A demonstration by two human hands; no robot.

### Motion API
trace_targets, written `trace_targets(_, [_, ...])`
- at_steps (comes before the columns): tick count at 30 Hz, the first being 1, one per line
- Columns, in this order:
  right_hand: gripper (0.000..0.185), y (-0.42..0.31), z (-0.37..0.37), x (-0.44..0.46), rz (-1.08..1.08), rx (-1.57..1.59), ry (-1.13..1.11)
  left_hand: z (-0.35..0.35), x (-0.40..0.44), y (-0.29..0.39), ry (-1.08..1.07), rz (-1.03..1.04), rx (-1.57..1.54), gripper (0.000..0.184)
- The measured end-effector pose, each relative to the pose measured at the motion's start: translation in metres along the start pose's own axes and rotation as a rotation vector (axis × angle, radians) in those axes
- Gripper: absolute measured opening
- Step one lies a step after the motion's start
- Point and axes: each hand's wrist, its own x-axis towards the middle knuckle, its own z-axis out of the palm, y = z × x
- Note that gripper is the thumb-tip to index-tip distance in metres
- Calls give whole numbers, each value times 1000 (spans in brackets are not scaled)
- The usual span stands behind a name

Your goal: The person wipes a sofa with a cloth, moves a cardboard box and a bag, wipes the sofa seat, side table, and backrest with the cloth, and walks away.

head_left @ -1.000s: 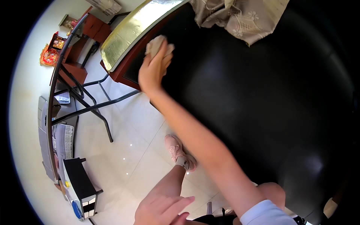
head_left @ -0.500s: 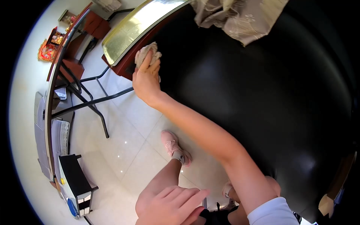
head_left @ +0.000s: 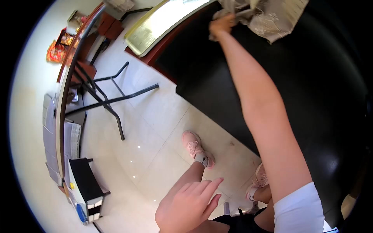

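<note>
My right hand (head_left: 220, 26) is closed around a crumpled greyish-beige rag (head_left: 212, 37), pressed to the far part of a large, smooth black surface (head_left: 217, 77). The rag is mostly hidden behind the fingers. Right beside that hand lies a bunched beige fabric (head_left: 272, 21) with a pale flower pattern. My left hand (head_left: 186, 206) hovers low over my leg, fingers loosely stretched and thumb apart, with nothing in it.
A shiny gold-edged panel (head_left: 163, 27) rests on a reddish-brown wooden edge (head_left: 153, 58) at the far left of the black surface. A table with black metal legs (head_left: 112, 103) stands left. A small black-topped stand (head_left: 83, 176) sits on the tiled floor (head_left: 155, 128).
My right hand has carried the rag from the black surface's left edge, by the wooden edge, rightward and away to the patterned fabric. My left hand has shifted slightly right in view.
</note>
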Motion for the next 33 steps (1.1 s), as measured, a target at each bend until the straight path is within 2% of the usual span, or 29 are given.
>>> trace_targets(1, [78, 8, -4, 8, -63, 149, 35, -2, -5, -5, -2, 15, 2, 37])
trace_targets(3, [62, 11, -2, 8, -126, -56, -18, -3, -15, -14, 11, 26, -38, 38])
trace_targets(4, [51, 4, 7, -5, -131, -153, 78, -4, -18, -19, 40, 31, -24, 38])
trace_targets(5, [40, -7, 7, -38, -100, -94, 93, -7, -20, -24, 61, 44, 1, 38])
trace_targets(6, [39, 2, 21, -44, -138, -134, 160, -9, -21, -26, 64, 59, -14, 38])
trace_targets(8, [39, -3, 23, -93, -136, -128, 105, -11, -21, -26, 174, 187, 32, 35])
trace_targets(10, [42, -1, 35, -142, -96, -215, 9, -11, -17, -21, 167, 249, 37, 36])
trace_targets(12, [44, -10, 12, -210, -146, -160, -318, -8, -20, -20, 168, 264, 44, 33])
trace_targets(14, [44, -7, -5, -247, -139, -181, -489, 1, -17, -26, 225, 230, 13, 29])
trace_targets(15, [44, 0, -11, -253, -94, -122, -661, 5, -14, -35, 269, 219, -8, 28])
trace_targets(16, [42, 10, -20, -256, -25, 9, -943, 8, -16, -45, 310, 225, -69, 27])
trace_targets(17, [38, 17, -24, -260, -95, -13, -977, 10, -21, -56, 352, 226, -140, 27])
trace_targets(19, [36, -13, -75, -282, -44, -15, -979, 12, -34, -75, 405, 9, -238, 26])
trace_targets(21, [33, -39, -129, -293, 127, 117, -1099, 18, -42, -109, 522, -45, -309, 24])
trace_targets(25, [34, -82, -254, -315, 93, 301, -1112, 42, -60, -167, 696, 39, -348, 21])
trace_targets(27, [33, -84, -312, -312, 79, 263, -1062, 40, -72, -163, 663, 17, -324, 20])
trace_targets(29, [32, -55, -353, -284, 150, 224, -1021, 39, -77, -154, 629, -5, -285, 20])
trace_targets(31, [33, -14, -404, -264, 205, 184, -972, 34, -77, -147, 563, -3, 258, 23])
trace_targets(33, [43, 9, -465, -259, 533, -284, -1166, 24, -68, -145, 504, 40, 251, 25])
